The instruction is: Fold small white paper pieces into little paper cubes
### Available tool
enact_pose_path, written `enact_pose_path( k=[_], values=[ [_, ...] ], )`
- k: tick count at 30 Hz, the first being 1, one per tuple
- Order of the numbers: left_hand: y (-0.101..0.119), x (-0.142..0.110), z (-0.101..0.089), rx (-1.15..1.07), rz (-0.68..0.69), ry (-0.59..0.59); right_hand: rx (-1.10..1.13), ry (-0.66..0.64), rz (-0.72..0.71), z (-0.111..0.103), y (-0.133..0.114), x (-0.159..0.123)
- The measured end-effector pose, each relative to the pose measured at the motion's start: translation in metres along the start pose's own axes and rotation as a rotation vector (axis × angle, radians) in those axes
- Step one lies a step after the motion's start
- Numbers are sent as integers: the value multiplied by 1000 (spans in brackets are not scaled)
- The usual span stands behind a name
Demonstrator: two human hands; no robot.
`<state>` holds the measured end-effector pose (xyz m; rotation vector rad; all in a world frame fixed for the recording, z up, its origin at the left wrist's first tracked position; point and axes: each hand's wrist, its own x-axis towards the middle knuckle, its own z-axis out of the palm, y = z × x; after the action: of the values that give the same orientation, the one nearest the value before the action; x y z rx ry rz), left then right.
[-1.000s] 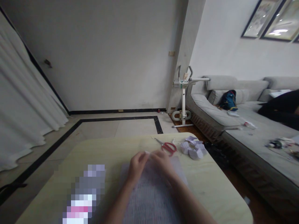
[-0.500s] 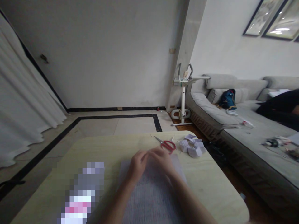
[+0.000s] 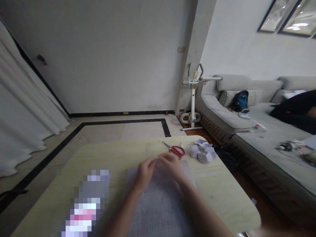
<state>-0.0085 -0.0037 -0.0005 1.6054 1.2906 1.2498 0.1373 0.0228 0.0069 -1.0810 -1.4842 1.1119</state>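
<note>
My left hand [image 3: 146,171] and my right hand [image 3: 170,164] meet over the far edge of a sheet of paper [image 3: 160,210] covered in faint lines of writing. The fingertips of both are pinched together. A pale bit shows between them, but its shape is too blurred to make out. Just beyond my right hand lies a pair of scissors [image 3: 177,150] with red handles, blades pointing away to the left. Several folded white paper pieces [image 3: 203,151] stand in a ring to the right of the scissors.
A pale wooden table [image 3: 98,154] with rounded corners carries these things. At its left lies a pixelated object [image 3: 84,204]. Past the right edge is a grey sofa [image 3: 266,148] with a blue backpack [image 3: 240,101] and a person in dark clothes. White exercise equipment [image 3: 193,98] stands behind.
The view has shifted slightly. Both hands stay pinched together in nearly the same spot above the paper. The scissors and folded pieces have not moved on the table.
</note>
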Motion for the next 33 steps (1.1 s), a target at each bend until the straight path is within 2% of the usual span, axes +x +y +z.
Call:
enact_pose_path(
  k=[9,14,17,23,28,33],
  values=[
    [0,-1,-3,64,31,-21,-27,-3,-21,1,-2,0],
    [2,-1,2,-112,-57,21,15,24,-4,0,-3,0],
    [2,-1,5,-201,-120,0,59,31,0,0,-1,0],
    [4,-1,3,-108,-95,5,111,36,28,2,4,0],
    [1,0,1,-94,-86,31,69,-16,57,4,4,0],
    [-5,0,3,-110,-81,22,61,7,89,4,-1,-2]
  ],
)
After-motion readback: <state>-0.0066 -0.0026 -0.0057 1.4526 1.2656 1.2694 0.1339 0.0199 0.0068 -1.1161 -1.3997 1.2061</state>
